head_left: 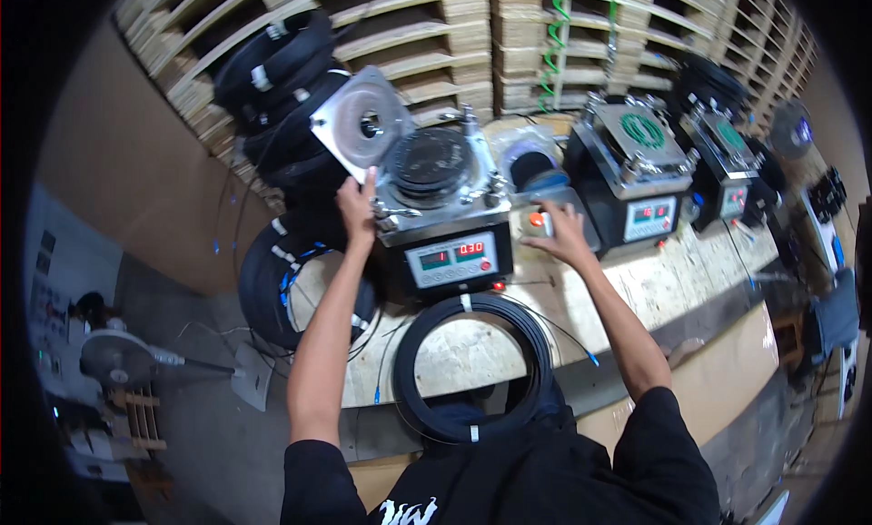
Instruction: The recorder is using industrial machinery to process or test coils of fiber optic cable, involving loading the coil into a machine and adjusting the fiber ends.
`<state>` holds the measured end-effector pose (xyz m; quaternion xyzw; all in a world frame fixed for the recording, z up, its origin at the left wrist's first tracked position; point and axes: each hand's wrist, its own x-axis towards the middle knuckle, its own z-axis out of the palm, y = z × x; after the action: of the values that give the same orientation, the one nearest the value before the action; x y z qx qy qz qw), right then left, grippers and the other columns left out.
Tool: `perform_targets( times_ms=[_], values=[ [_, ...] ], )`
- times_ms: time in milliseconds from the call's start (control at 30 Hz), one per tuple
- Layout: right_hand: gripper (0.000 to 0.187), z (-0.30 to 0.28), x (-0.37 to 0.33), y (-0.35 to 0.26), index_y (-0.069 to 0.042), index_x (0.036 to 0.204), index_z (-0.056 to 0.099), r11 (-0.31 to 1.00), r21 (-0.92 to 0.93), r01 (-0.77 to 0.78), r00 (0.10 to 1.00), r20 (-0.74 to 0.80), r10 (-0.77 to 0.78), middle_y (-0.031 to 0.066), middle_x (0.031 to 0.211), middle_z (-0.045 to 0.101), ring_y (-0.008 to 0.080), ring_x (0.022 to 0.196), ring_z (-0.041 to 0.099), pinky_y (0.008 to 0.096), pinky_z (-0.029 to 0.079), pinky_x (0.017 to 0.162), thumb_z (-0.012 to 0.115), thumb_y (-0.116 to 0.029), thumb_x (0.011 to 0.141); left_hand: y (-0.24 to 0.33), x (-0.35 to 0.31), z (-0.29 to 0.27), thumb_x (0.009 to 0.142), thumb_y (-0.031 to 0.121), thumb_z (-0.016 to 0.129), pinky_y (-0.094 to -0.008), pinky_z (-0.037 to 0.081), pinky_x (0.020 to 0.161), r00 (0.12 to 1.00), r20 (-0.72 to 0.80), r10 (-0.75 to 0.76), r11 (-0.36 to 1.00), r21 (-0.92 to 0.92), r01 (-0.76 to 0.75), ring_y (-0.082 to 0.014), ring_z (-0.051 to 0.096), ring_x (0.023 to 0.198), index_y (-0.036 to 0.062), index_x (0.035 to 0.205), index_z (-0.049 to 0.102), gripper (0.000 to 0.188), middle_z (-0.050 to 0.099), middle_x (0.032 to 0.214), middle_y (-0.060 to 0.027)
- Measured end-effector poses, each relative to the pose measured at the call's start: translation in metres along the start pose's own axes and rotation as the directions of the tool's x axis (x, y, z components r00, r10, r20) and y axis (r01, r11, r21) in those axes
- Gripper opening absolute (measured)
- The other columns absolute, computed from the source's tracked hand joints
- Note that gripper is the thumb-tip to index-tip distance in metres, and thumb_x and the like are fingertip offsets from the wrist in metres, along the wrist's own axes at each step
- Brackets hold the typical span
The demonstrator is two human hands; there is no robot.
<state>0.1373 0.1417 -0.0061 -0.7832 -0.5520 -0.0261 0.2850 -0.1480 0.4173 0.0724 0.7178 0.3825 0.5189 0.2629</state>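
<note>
My left hand (357,209) is closed on the lower corner of a square metal plate (343,130) with a round centre hole. The plate is tilted up at the left of a polishing machine (459,260) with a red digital display. On top of the machine a dark round disc (429,162) lies uncovered between metal corner clamps. To the right of this machine, my right hand (565,236) is curled round a small pale bottle with an orange cap (536,220). A coil of black cable (409,366) with white ties lies at the front table edge, close to my body.
Two similar machines (649,218) (733,198) with green rings of connectors on top stand to the right. More black cable coils (259,289) are on the left, some stacked behind. Wooden pallets (436,34) rise at the back. A fan (118,357) stands at left.
</note>
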Motion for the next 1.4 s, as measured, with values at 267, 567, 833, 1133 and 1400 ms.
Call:
perform_targets(
  times_ms=[267,567,833,1133,1400],
  values=[
    [0.032,-0.097,0.174,-0.167,-0.001,0.117,0.066,0.859,0.434,0.271,0.960,-0.192,-0.206,0.0020,0.068,0.057,0.0079,0.062,0.049,0.0277,0.042,0.058,0.063,-0.028,0.099,0.009,-0.003,-0.016,0.093,0.034,0.067,-0.0476,0.046,0.061,1.000,-0.013,-0.022,1.000,-0.009,0.022,-0.0441,0.066,0.071,-0.0060,0.077,0.062,0.044,0.063,0.071,-0.0271],
    [0.069,-0.038,0.323,-0.278,0.002,0.091,0.076,0.978,0.138,0.157,0.988,-0.033,-0.154,0.0252,0.083,0.072,0.0366,0.081,0.072,0.0440,0.056,0.078,0.065,-0.066,0.086,0.026,0.003,0.016,0.088,0.032,0.069,-0.0423,0.049,0.066,0.993,0.115,0.025,0.983,-0.183,-0.004,-0.0382,0.070,0.078,-0.0038,0.090,0.070,0.036,0.068,0.080,-0.0257],
    [0.025,-0.110,0.228,-0.254,0.002,0.105,0.067,0.744,0.661,-0.094,0.982,0.184,-0.040,0.0056,0.070,0.063,0.0079,0.057,0.055,0.0239,0.043,0.049,0.069,-0.018,0.089,0.051,0.013,-0.052,0.090,0.014,0.070,-0.0345,0.052,0.073,0.949,0.242,0.203,0.979,-0.082,-0.189,-0.0230,0.068,0.085,-0.0042,0.096,0.073,0.019,0.068,0.105,-0.0171],
    [0.056,-0.101,0.174,-0.151,-0.003,0.147,0.040,0.272,0.940,-0.205,0.975,0.222,-0.032,0.0090,0.110,0.064,0.0141,0.102,0.062,0.0261,0.053,0.095,0.063,-0.006,0.097,0.081,0.046,-0.059,0.097,0.021,0.067,-0.0229,0.048,0.074,0.771,0.626,-0.118,0.811,-0.387,0.439,-0.0062,0.058,0.080,-0.0035,0.151,0.036,0.067,0.066,0.095,-0.0030],
    [0.059,-0.054,0.158,-0.111,0.003,0.146,0.043,0.545,0.833,-0.095,0.979,0.177,-0.101,0.0057,0.093,0.067,0.0097,0.083,0.057,0.0249,0.047,0.072,0.067,-0.018,0.097,0.055,0.034,-0.036,0.097,0.016,0.067,-0.0221,0.046,0.058,0.829,0.552,-0.091,0.877,-0.350,0.329,-0.0049,0.054,0.063,-0.0122,0.147,0.035,0.066,0.064,0.077,-0.0014]
  ],
)
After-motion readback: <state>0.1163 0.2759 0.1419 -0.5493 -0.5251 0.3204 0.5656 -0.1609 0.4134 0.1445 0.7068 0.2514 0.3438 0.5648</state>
